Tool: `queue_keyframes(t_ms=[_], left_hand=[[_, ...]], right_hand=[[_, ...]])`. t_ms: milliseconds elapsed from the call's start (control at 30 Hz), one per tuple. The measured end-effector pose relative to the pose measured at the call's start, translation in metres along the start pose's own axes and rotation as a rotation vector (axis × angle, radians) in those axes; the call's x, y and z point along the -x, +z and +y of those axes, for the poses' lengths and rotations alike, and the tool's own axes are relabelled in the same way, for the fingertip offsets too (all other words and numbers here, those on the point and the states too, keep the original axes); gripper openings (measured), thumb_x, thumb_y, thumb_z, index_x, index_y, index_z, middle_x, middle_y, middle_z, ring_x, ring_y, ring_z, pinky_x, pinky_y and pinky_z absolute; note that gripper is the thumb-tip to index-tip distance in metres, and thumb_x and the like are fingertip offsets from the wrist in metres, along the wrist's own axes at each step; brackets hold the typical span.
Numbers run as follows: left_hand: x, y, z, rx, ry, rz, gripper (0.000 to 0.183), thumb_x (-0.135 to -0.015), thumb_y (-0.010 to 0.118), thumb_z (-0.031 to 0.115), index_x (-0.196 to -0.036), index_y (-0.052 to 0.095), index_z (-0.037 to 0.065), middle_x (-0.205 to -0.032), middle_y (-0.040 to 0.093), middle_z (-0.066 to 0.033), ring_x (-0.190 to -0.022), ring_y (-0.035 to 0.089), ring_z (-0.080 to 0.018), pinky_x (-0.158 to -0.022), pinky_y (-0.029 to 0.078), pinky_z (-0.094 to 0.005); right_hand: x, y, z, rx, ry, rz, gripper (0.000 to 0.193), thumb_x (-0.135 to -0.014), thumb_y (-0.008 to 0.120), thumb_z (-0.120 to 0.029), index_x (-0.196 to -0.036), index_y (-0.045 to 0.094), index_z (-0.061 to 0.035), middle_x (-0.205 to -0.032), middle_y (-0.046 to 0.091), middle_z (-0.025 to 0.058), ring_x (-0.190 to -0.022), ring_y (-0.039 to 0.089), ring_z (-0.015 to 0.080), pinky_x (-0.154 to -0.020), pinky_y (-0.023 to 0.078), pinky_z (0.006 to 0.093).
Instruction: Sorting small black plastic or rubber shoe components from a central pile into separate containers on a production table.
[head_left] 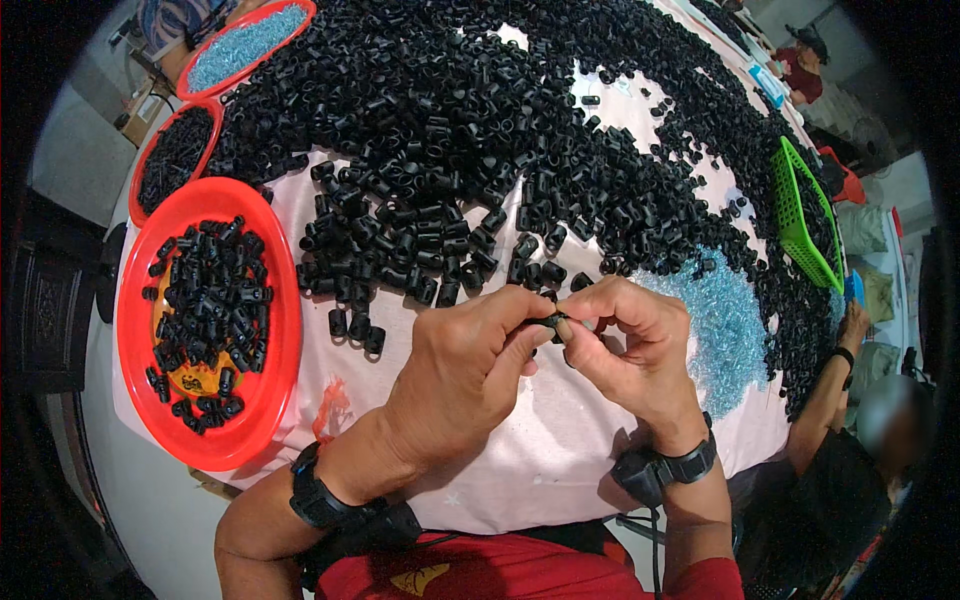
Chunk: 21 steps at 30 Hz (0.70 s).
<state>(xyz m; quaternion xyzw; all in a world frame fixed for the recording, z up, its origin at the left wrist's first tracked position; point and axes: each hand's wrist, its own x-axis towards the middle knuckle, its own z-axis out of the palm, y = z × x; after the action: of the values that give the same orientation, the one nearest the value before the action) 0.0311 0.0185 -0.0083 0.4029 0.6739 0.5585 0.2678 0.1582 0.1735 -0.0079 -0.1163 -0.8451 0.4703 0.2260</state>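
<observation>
In front of me, above the pale pink tablecloth (470, 490), my left hand (455, 365) and my right hand (635, 345) meet fingertip to fingertip. Both pinch one small black plastic part (550, 321), mostly covered by the fingers and thumbs. Just beyond the hands spreads a big heap of short black tube-like plastic pieces (430, 140). Beside my right hand lies a pile of small clear bluish pieces (725, 325). A red oval tray (272, 410) to my left holds several black parts of a similar look.
Further left are a red bowl of thin black pieces (180, 155) and a red basin of clear bluish pieces (245, 50). A green basket (793, 215) stands at the right. Another person's arm (825, 400) reaches in there. More people sit at the far side.
</observation>
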Motion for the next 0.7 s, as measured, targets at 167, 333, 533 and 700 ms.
queue_keyframes(t_ms=[167,333,533,700], left_hand=[[0.001,0.002,0.0,-0.099,0.127,0.022,0.014,-0.095,0.063,0.0,-0.107,0.07,-0.001,-0.074,0.069,-0.0097,-0.061,0.069,-0.0127,-0.054,0.052,-0.0266],[0.003,0.006,-0.001,-0.115,0.157,0.045,0.007,-0.093,0.065,0.001,-0.099,0.064,0.0,-0.079,0.065,-0.0171,-0.067,0.068,-0.0307,-0.059,0.051,-0.0401],[-0.001,0.006,0.003,0.004,-0.12,0.009,0.014,-0.095,0.064,0.003,-0.108,0.064,-0.002,-0.085,0.07,-0.0162,-0.069,0.071,-0.0211,-0.058,0.054,-0.0335],[-0.006,0.008,-0.007,0.623,-0.351,-0.005,0.018,-0.101,0.064,0.011,-0.111,0.064,-0.004,-0.09,0.073,-0.0078,-0.077,0.07,-0.0096,-0.063,0.058,-0.0223]], right_hand=[[0.004,-0.001,-0.003,-0.047,0.131,-0.023,0.007,-0.085,0.075,-0.003,-0.091,0.073,0.0001,-0.076,0.069,0.0034,-0.064,0.06,0.0049,-0.056,0.048,0.0224],[0.002,0.0,-0.007,-0.076,0.128,-0.006,0.006,-0.086,0.075,-0.002,-0.091,0.073,0.0011,-0.074,0.068,0.0014,-0.064,0.058,0.0028,-0.055,0.046,0.0211],[-0.001,0.005,0.004,-0.011,-0.032,0.024,0.014,-0.087,0.071,0.0,-0.1,0.072,0.0015,-0.085,0.07,0.0086,-0.066,0.063,0.0087,-0.055,0.048,0.0229],[-0.006,0.004,-0.002,0.13,-0.197,0.029,0.025,-0.081,0.073,0.0,-0.105,0.07,0.0024,-0.089,0.07,0.0137,-0.072,0.067,0.022,-0.061,0.052,0.0301]])
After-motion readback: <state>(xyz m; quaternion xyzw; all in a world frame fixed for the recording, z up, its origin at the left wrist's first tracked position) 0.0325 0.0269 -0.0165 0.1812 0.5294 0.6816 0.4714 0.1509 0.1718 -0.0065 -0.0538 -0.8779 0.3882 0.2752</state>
